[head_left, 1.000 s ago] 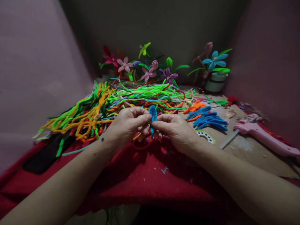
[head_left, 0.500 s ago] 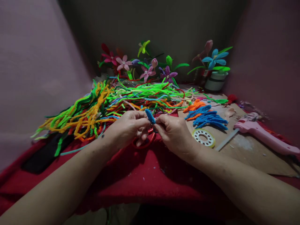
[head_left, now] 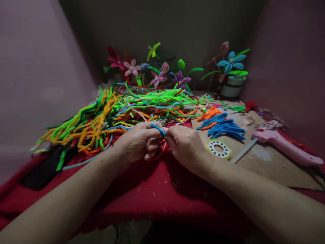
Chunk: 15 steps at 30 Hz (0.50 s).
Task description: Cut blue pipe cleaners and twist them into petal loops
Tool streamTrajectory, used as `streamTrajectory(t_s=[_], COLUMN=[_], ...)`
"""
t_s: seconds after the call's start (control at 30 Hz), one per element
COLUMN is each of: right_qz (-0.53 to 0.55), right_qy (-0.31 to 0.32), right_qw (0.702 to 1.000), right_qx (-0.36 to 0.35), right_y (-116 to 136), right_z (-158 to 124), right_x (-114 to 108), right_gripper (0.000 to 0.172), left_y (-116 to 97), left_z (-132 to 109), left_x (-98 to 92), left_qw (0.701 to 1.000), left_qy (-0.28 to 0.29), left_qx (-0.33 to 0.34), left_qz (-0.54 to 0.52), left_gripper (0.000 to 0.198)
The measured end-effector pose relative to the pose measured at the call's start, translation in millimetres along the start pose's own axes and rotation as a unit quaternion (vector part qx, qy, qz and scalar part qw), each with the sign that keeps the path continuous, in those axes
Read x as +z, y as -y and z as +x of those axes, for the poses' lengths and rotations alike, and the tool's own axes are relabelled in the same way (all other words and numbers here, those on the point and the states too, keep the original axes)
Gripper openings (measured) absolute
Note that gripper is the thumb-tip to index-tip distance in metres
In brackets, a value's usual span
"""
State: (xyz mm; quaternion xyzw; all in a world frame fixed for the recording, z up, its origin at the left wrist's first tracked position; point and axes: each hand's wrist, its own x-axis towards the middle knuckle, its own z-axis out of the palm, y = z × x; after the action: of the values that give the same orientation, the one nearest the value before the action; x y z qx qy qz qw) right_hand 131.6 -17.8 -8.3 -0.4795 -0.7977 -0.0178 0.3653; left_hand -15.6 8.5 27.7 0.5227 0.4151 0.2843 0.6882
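Between my two hands is a short blue pipe-cleaner petal (head_left: 157, 129), slanting down toward the right. My left hand (head_left: 142, 140) pinches it with thumb and forefinger, the other fingers curled below. Fingertips of my right hand (head_left: 184, 144) close on its lower right end. Under the hands shows part of a red scissor handle (head_left: 162, 152), mostly covered by the fingers. Right of my right hand lies a pile of similar blue pipe-cleaner pieces (head_left: 225, 128), with orange pieces (head_left: 212, 113) behind it.
A heap of colourful pipe cleaners (head_left: 152, 101) spreads across the back of the red cloth (head_left: 152, 200). At right, a tape roll (head_left: 218, 149) and pink glue gun (head_left: 286, 142) lie on a brown board (head_left: 284, 176). Pipe-cleaner flowers (head_left: 157, 79) stand behind; a black object (head_left: 45, 169) lies left.
The blue petal has tipped over leftward from a steeper, more upright angle. Both hands stay close together, and the whole view has shifted slightly.
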Motion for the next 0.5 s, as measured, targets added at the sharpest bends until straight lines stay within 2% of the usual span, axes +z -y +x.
streamTrajectory(t_s=[0.1,0.17,0.23,0.3,0.37,0.43,0.5], right_qz=[0.055,0.152,0.289,0.426,0.518,0.552,0.545], right_qy=[0.009,0.018,0.043,0.077,0.108,0.119,0.117], right_qw=[0.998,0.985,0.943,0.87,0.799,0.769,0.776], right_qx=[0.03,0.08,0.159,0.237,0.286,0.298,0.295], right_y=[0,0,1,1,1,1,1], right_z=[1,4,7,9,10,10,11], right_x=[-2,-4,-5,-6,-7,-7,-8], right_gripper=[0.018,0.014,0.013,0.014,0.015,0.015,0.017], left_y=[2,2,-1,-4,-6,-7,-7], left_z=[0,-1,-3,-5,-7,-7,-7], left_x=[1.1,0.8,0.3,0.0,-0.5,-2.0,-4.8], left_qw=[0.999,0.999,0.999,0.997,0.993,0.987,0.985], left_qy=[-0.004,-0.004,0.003,0.008,0.006,0.005,0.015], left_qx=[0.023,0.025,0.016,0.02,0.044,0.066,0.072], left_qz=[0.022,0.034,0.045,0.069,0.114,0.149,0.155], left_gripper=[0.013,0.014,0.012,0.009,0.007,0.005,0.006])
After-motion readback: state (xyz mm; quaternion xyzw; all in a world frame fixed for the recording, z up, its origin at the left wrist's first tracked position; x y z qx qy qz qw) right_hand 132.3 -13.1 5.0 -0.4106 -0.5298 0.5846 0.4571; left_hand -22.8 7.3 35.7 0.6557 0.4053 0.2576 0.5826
